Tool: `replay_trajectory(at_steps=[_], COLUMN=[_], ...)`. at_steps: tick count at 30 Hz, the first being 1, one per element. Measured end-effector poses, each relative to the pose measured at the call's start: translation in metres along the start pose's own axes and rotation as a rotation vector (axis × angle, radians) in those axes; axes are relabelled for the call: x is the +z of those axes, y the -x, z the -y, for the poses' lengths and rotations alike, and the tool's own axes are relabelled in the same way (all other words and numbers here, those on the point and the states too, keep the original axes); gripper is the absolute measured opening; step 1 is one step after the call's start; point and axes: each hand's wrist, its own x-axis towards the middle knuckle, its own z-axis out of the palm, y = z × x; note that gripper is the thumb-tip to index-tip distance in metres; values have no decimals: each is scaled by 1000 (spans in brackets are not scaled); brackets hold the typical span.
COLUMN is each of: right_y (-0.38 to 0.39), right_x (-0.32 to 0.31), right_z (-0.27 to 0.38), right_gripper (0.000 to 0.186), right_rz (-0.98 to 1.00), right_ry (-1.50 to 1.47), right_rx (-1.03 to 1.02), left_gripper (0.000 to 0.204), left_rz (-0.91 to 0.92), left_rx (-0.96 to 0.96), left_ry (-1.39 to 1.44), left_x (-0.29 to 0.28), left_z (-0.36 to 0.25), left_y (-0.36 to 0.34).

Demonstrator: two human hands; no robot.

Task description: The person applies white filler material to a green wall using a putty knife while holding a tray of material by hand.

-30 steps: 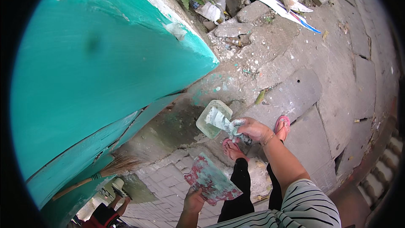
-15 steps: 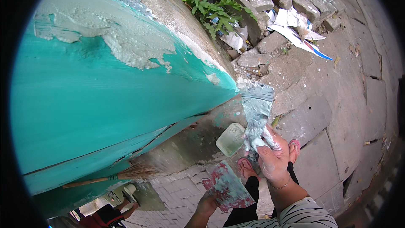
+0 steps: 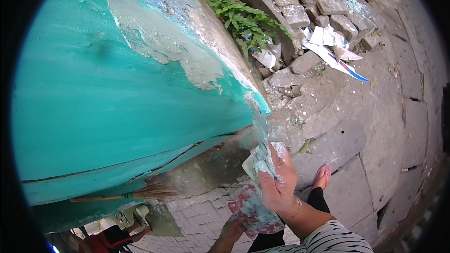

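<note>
My right hand point(image 3: 280, 185) is closed round a putty knife point(image 3: 261, 136) smeared with pale grey-green putty. The knife points upward, seen nearly edge-on, and its tip meets the teal wall point(image 3: 126, 98) near the corner. Rough grey putty point(image 3: 164, 42) covers a patch of the wall's upper part. Lower down, my left hand point(image 3: 232, 229) grips the edge of a flat reddish board point(image 3: 260, 215) streaked with putty. Part of that board is hidden behind my right hand. Putty also coats my right fingers.
A pale plastic tub point(image 3: 248, 164) shows partly behind my right hand. Below the wall lies a straw broom point(image 3: 145, 192). Broken bricks point(image 3: 295, 16), green plants point(image 3: 234, 9) and torn white scraps point(image 3: 328, 49) are beyond the corner. At lower left is another person point(image 3: 115, 239).
My right hand has moved left and turned the putty knife from face-on to nearly edge-on, bringing its tip onto the wall. The view has shifted slightly; the board sits a little farther right.
</note>
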Motion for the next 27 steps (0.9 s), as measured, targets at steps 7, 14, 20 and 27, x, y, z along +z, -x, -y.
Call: replay_trajectory(at_steps=[7, 14, 20, 27], right_y=[-2, -11, -13, -1], right_x=[16, 41, 60, 44], right_z=[15, 11, -17, -21], right_gripper=[53, 63, 72, 66], right_rz=[-21, -63, -39, -27], right_ry=[140, 274, 265, 245], right_rx=[-74, -108, -98, -21], left_gripper=[54, 50, 46, 51], left_rz=[-15, 6, 8, 18], left_rx=[28, 51, 40, 34], left_ry=[9, 14, 47, 51], left_x=[11, 12, 11, -12], left_z=[0, 2, 5, 13], left_y=[10, 13, 10, 8])
